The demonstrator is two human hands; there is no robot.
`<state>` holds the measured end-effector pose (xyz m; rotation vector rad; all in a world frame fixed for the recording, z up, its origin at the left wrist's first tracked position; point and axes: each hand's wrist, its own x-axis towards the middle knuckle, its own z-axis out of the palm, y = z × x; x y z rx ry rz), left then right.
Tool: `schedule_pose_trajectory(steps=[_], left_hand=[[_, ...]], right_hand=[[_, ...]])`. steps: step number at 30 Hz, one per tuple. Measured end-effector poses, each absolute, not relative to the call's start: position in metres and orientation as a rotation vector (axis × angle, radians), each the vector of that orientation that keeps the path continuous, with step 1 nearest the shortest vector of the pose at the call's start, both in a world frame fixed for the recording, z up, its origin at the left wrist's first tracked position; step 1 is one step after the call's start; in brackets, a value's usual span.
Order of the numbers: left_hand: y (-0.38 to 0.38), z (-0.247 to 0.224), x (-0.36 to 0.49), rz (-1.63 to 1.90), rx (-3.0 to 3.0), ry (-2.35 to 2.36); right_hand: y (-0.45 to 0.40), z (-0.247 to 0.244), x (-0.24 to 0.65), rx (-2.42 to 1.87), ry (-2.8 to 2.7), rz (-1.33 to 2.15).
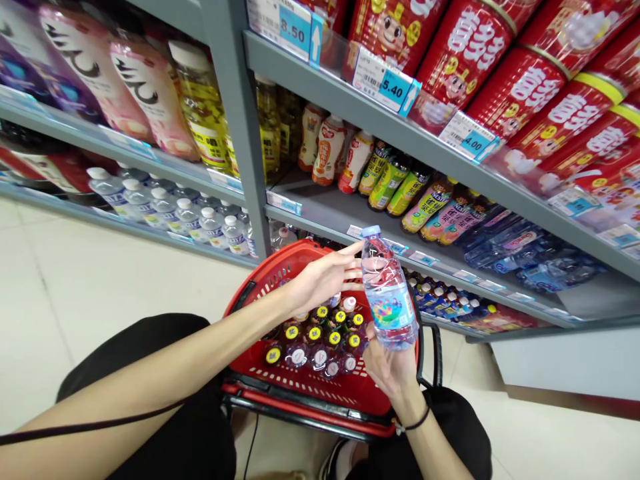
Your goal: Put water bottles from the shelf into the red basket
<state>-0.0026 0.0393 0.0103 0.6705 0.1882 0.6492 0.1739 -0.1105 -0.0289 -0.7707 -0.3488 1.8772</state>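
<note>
Bottle (390,297), cap (371,231) toward shelf (335,197), long axis leaning slightly left; right hand (391,368) gripping base (399,339), left hand (323,279) outspread, contact unclear.

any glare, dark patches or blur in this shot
Head view: white glare streaks the clear bottle; head view: the middle shelf darkens toward its back left; head view: the pink bottles at upper left look slightly soft, and the pale floor looks bright.
</note>
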Motion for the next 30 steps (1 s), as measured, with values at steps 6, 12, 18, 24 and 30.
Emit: schedule_pose_trajectory(steps=[6, 12, 18, 24, 30], left_hand=[[0.039, 0.01, -0.001, 0.67, 0.574, 0.159], [0.037, 0.02, -0.006, 0.686, 0.486, 0.044], [0.037, 0.019, -0.012, 0.69, 0.472, 0.062], [0.037, 0.021, -0.015, 0.696, 0.456, 0.067], [0.038, 0.022, -0.015, 0.705, 0.453, 0.059]], right_hand=[[-0.106, -0.029, 0.174, -0.958, -0.394, 1.788], [-0.104, -0.027, 0.17, -1.019, -0.659, 1.561], [-0.105, -0.038, 0.169, -1.018, -0.713, 1.453], [-0.104, -0.04, 0.169, -1.051, -0.76, 1.384], [-0.108, -0.045, 0.172, -1.119, -0.838, 1.321]])
